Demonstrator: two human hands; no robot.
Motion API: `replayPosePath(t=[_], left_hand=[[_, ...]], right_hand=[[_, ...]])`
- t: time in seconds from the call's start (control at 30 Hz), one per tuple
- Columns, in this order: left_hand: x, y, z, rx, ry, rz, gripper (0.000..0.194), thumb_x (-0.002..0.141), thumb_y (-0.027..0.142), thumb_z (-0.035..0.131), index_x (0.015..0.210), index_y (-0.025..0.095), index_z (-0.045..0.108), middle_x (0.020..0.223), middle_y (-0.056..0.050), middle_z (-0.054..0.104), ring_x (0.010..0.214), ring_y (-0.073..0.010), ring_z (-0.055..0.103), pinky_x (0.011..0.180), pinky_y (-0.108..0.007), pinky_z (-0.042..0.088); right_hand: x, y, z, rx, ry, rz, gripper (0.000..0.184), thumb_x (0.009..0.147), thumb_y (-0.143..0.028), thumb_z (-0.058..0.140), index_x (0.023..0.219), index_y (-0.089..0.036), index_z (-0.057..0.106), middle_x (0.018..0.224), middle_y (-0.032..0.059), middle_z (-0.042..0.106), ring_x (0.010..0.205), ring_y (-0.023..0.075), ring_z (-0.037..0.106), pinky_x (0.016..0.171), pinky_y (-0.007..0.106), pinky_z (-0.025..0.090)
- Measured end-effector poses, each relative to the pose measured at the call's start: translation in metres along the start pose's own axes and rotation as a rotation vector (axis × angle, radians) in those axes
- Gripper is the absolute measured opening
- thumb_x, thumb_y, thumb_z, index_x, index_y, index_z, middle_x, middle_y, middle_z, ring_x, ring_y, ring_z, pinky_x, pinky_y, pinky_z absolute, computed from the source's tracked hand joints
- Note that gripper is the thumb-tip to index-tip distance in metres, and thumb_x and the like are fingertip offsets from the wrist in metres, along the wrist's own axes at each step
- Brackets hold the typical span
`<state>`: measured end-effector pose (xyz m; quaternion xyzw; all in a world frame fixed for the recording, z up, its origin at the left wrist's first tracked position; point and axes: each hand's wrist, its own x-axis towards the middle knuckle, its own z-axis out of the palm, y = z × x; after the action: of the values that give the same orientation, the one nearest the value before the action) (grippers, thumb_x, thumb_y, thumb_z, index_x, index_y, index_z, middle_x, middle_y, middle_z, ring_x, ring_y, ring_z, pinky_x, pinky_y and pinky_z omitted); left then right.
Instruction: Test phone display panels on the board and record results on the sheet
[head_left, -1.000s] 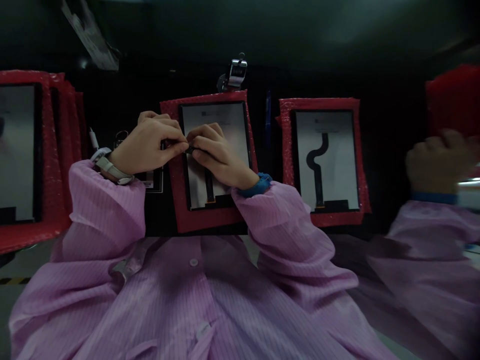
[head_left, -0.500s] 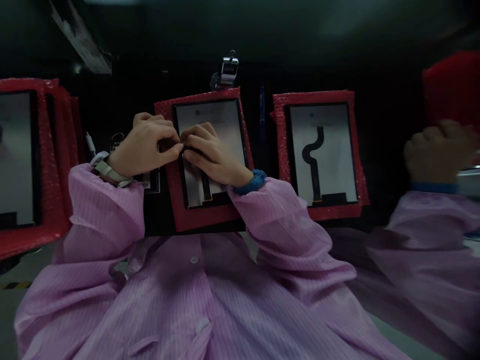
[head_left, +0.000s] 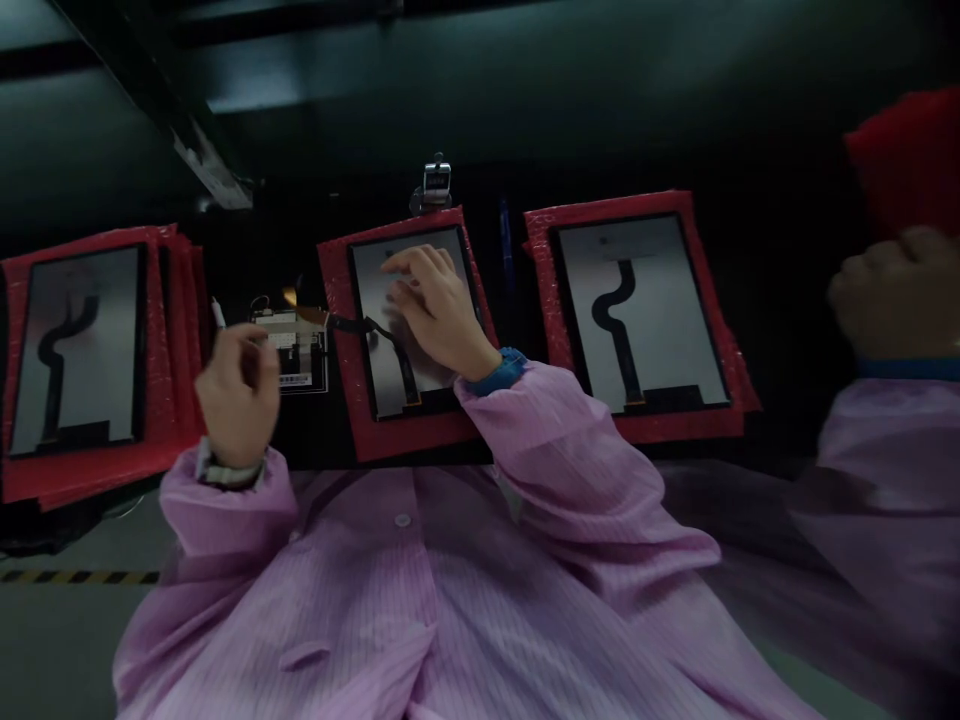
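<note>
A display panel with a black flex cable lies on a red bubble-wrap sheet in front of me. My right hand rests flat on the panel's upper part, fingers spread, holding nothing. The cable's free end reaches left off the panel toward a small test board. My left hand hovers blurred in front of that board, fingers loosely curled, empty as far as I can see.
A second panel on red wrap lies to the right, a stack of them to the left. A metal tally counter stands behind the middle panel. A co-worker's fist and pink sleeve are at the far right.
Both hands have let go of the cable connector. My left hand has pulled back left and down; my right hand has moved up and flattened on the panel. The camera has tilted up.
</note>
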<state>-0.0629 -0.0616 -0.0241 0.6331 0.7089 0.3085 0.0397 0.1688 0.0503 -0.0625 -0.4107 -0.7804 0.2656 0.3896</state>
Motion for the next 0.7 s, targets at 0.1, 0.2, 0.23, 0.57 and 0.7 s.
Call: replayPosePath(t=[0.1,0.2,0.23,0.57,0.7], left_hand=[[-0.033,-0.003,0.019,0.192,-0.191,0.049,0.036,0.103,0.038,0.044,0.129,0.017,0.058,0.088,-0.005,0.068,0.078,-0.0206,0.065,0.067,-0.031,0.045],[-0.045,-0.004,0.029,0.374,-0.327,0.104,0.044,0.105,0.035,0.035,0.138,0.016,0.058,0.095,-0.01,0.068,0.083,-0.0248,0.066,0.066,-0.033,0.043],[-0.045,-0.004,0.03,0.423,-0.355,0.109,0.045,0.106,0.034,0.033,0.14,0.017,0.058,0.095,-0.011,0.067,0.083,-0.0255,0.066,0.064,-0.034,0.042],[-0.038,0.003,0.026,0.57,-0.445,0.142,0.048,0.105,0.029,0.032,0.146,0.021,0.055,0.096,-0.01,0.064,0.079,-0.0235,0.064,0.058,-0.033,0.04],[-0.035,0.003,0.021,0.583,-0.485,0.147,0.048,0.105,0.027,0.032,0.148,0.019,0.052,0.097,-0.011,0.064,0.079,-0.025,0.065,0.059,-0.034,0.044]], right_hand=[[-0.002,-0.001,0.001,-0.034,0.049,-0.001,0.02,0.093,-0.017,0.044,0.106,-0.022,0.058,0.109,0.0071,0.064,0.104,0.0241,0.056,0.102,0.047,0.045],[-0.002,-0.007,-0.001,-0.043,0.079,-0.013,0.019,0.091,-0.014,0.044,0.101,-0.023,0.058,0.105,0.0066,0.065,0.102,0.0245,0.056,0.098,0.046,0.047],[-0.002,-0.01,-0.003,-0.041,0.09,-0.021,0.019,0.091,-0.014,0.044,0.099,-0.023,0.058,0.103,0.0063,0.065,0.101,0.0246,0.057,0.096,0.046,0.048],[-0.044,-0.032,-0.041,-0.114,0.155,0.046,0.018,0.098,-0.021,0.045,0.1,-0.022,0.062,0.099,0.0077,0.066,0.097,0.0262,0.057,0.092,0.047,0.048],[-0.09,-0.029,-0.051,-0.277,0.174,0.234,0.019,0.097,-0.024,0.048,0.108,-0.021,0.064,0.104,0.0099,0.067,0.096,0.0283,0.057,0.088,0.047,0.049]])
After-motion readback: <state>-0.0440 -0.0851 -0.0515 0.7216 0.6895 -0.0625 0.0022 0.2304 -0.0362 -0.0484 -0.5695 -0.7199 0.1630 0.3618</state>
